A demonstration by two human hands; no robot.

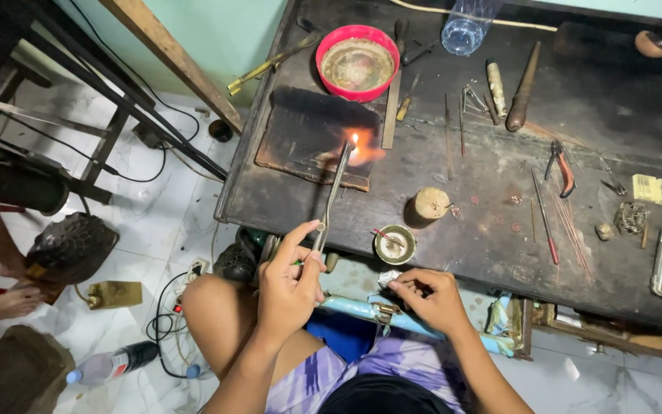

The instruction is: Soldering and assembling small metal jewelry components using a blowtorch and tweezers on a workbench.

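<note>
Purple patterned shorts, bare arms, bare legs

1. Left hand [289, 287] raised over the left knee, forearm running up from the lower frame, wrist about straight.
2. Left fingers [300, 234] curled, thumb and forefinger pinched together at the top, palm turned away from the camera.
3. Right hand [430, 299] lower, to the right, forearm coming in from the bottom right.
4. Right fingers [404, 287] bent inward, tips pinched together and pointing left, knuckles up.
5. Hands apart, not touching; both bare. Bare left thigh under the left forearm.
</note>
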